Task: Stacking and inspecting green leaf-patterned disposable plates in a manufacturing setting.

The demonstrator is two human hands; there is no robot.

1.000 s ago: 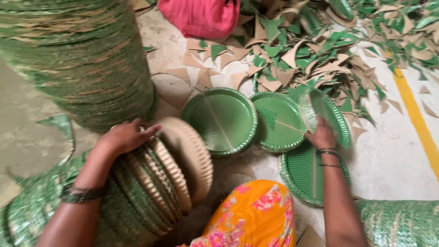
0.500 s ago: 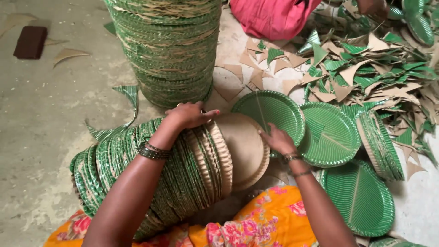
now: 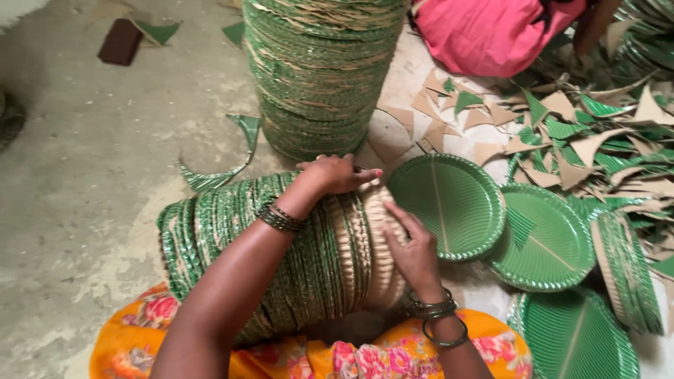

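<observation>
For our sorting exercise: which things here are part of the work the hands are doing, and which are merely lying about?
In hand:
left hand on top of the sideways stack of plates
right hand against that stack's brown end
loose green plates beside it

Lying about:
tall plate pile
triangular offcuts
brown block
pink cloth
curled green strip

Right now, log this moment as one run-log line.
left hand: on top of sideways plate stack | right hand: pressed on stack's end plate | loose green plates: floor beside | tall stack: behind
</observation>
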